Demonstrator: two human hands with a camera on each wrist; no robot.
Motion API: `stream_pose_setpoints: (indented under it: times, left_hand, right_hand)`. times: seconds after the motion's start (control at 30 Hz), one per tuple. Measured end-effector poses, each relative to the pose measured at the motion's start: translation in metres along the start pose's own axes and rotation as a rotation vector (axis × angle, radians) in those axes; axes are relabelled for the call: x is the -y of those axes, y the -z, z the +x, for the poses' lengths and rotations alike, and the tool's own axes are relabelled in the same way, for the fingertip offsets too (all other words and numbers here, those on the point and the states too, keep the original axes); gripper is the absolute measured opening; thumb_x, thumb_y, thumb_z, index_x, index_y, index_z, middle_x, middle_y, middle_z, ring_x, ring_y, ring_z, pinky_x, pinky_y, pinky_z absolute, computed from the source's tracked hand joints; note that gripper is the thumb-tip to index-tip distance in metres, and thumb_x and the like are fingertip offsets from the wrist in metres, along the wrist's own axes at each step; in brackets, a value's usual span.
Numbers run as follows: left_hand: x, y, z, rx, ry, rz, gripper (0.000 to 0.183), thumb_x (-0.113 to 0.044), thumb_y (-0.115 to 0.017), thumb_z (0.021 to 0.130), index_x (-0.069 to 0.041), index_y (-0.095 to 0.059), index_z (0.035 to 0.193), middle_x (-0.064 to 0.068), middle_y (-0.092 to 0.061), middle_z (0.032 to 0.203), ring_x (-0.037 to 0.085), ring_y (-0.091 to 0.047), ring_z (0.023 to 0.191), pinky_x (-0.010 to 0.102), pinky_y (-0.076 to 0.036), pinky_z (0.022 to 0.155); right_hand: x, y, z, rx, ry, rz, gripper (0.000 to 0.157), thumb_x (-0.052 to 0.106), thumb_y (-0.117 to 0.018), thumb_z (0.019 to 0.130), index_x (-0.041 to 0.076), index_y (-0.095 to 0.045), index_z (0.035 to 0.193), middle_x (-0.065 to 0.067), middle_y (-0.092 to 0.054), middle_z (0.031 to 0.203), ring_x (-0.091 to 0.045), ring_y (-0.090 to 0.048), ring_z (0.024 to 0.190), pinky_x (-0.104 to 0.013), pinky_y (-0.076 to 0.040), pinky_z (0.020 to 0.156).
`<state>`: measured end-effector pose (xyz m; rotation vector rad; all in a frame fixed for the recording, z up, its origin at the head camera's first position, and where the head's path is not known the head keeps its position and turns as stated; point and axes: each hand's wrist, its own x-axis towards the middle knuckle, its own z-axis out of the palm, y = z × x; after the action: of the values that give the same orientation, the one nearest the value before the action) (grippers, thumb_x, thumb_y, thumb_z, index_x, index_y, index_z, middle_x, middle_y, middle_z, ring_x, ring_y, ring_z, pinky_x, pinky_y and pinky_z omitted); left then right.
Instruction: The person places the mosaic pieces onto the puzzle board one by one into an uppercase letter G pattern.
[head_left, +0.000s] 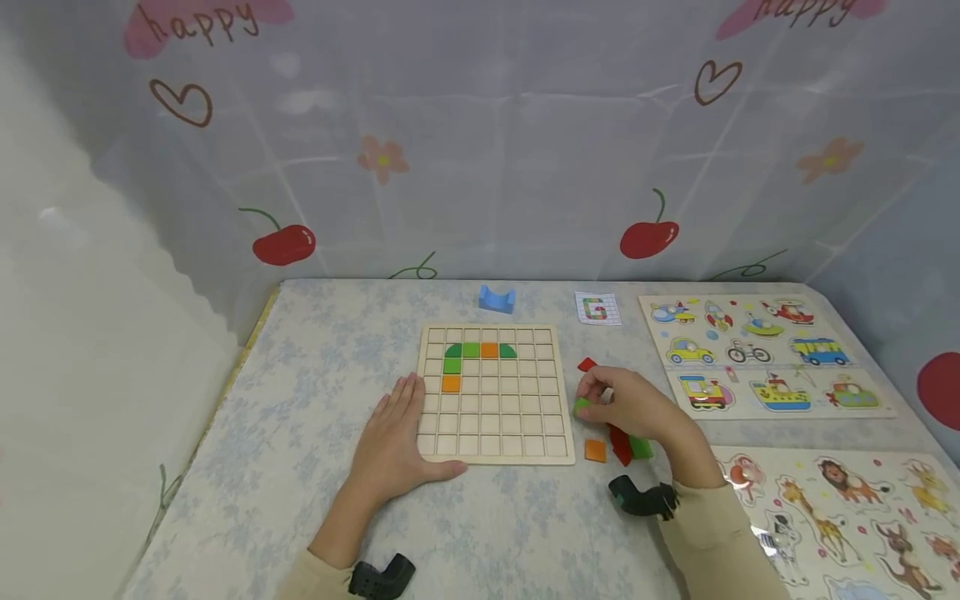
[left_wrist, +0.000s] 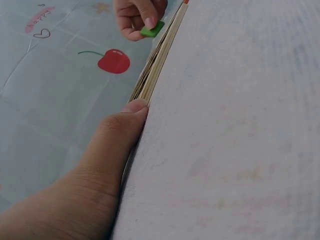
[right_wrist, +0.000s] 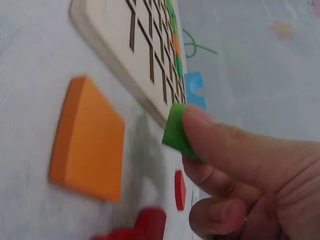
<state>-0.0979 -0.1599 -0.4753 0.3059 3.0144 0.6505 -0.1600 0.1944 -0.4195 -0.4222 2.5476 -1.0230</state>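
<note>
Between thumb and fingers, my right hand [head_left: 626, 406] pinches a green square tile [right_wrist: 175, 131] just off the right edge of a wooden grid board [head_left: 517, 417]. My left hand [head_left: 396, 442] rests along the board's lower left corner, fingers straight, thumb against the front edge. On the board, green and orange tiles form a row near the top, with dark green rounded pieces at both ends; a green tile [head_left: 452, 365] and an orange tile [head_left: 451, 383] run down the left. Loose by the right hand lie an orange tile [head_left: 596, 451], red pieces [head_left: 619, 446] and a green piece [head_left: 641, 447].
A small pattern card [head_left: 597, 308] and a blue stand [head_left: 497, 300] sit behind the board. To the right are a vehicle puzzle board [head_left: 765, 354] and an animal puzzle board [head_left: 847, 517]. A printed curtain [head_left: 480, 167] hangs behind the table.
</note>
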Motion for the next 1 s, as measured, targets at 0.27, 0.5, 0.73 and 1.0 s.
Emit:
stream_pose_setpoints:
  times: [0.27, 0.5, 0.73, 1.0]
  left_hand:
    - [-0.001, 0.0, 0.0, -0.004, -0.006, 0.009, 0.141, -0.091, -0.062, 0.06, -0.005, -0.01, 0.159, 0.009, -0.009, 0.168, 0.025, -0.007, 0.156, 0.049, -0.016, 0.126]
    - [0.0, -0.001, 0.0, -0.001, 0.002, 0.026, 0.141, -0.093, -0.058, 0.061, -0.006, -0.01, 0.16, 0.009, -0.008, 0.168, 0.024, -0.007, 0.156, 0.048, -0.015, 0.126]
    - [0.0, 0.0, -0.001, 0.003, 0.0, 0.026, 0.14, -0.093, -0.058, 0.061, -0.005, -0.01, 0.159, 0.009, -0.008, 0.168, 0.024, -0.007, 0.156, 0.049, -0.015, 0.126]
    - [0.0, 0.0, -0.001, -0.014, -0.02, 0.03, 0.139, -0.092, -0.059, 0.062, -0.004, -0.012, 0.159, 0.01, -0.009, 0.168, 0.025, -0.009, 0.156, 0.049, -0.016, 0.126]
  right_hand:
    - [0.029, -0.035, 0.025, -0.029, 0.052, 0.073, 0.019, 0.018, -0.079, 0.085, 0.017, -0.063, 0.095, 0.001, -0.061, 0.086, -0.017, -0.054, 0.078, -0.028, -0.046, 0.068]
    - [0.06, -0.069, 0.048, -0.04, 0.108, 0.11, 0.018, 0.019, -0.079, 0.085, 0.019, -0.064, 0.093, 0.003, -0.062, 0.084, -0.015, -0.056, 0.077, -0.028, -0.047, 0.069]
    - [0.083, -0.09, 0.066, -0.034, 0.157, 0.107, 0.016, 0.02, -0.078, 0.086, 0.019, -0.065, 0.094, 0.005, -0.063, 0.085, -0.013, -0.057, 0.078, -0.028, -0.049, 0.073]
    - [0.1, -0.104, 0.078, -0.037, 0.174, 0.029, 0.014, 0.022, -0.078, 0.087, 0.02, -0.067, 0.095, 0.008, -0.064, 0.085, -0.01, -0.058, 0.077, -0.027, -0.049, 0.072]
